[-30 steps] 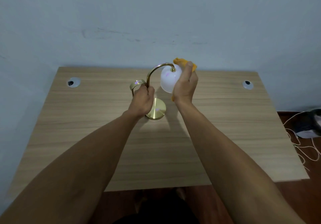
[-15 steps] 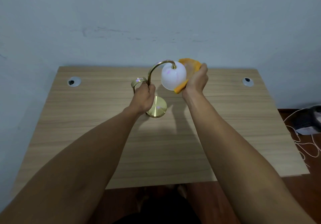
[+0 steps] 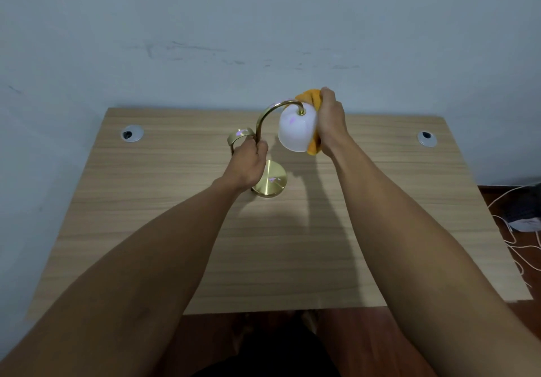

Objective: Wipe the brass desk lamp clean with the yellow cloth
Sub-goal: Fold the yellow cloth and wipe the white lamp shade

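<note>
The brass desk lamp stands on the wooden desk (image 3: pixel 175 230), its round base (image 3: pixel 272 182) near the desk's middle. A curved brass neck (image 3: pixel 272 111) arcs up to a white glass shade (image 3: pixel 295 129). My left hand (image 3: pixel 247 163) is closed around the lamp's stem just above the base. My right hand (image 3: pixel 332 122) presses the yellow cloth (image 3: pixel 311 98) against the right side of the shade; the cloth shows above and below my fingers. Most of the cloth is hidden between hand and shade.
A brass loop (image 3: pixel 240 138) of the lamp sticks out left of the stem. Two cable grommets (image 3: pixel 131 134) (image 3: pixel 426 138) sit in the desk's far corners. A pale wall rises behind the desk. White cords (image 3: pixel 515 242) lie on the floor at right.
My right hand with the cloth has moved from the front of the shade around to its right side and slid down along it. My left hand has kept its grip on the stem.
</note>
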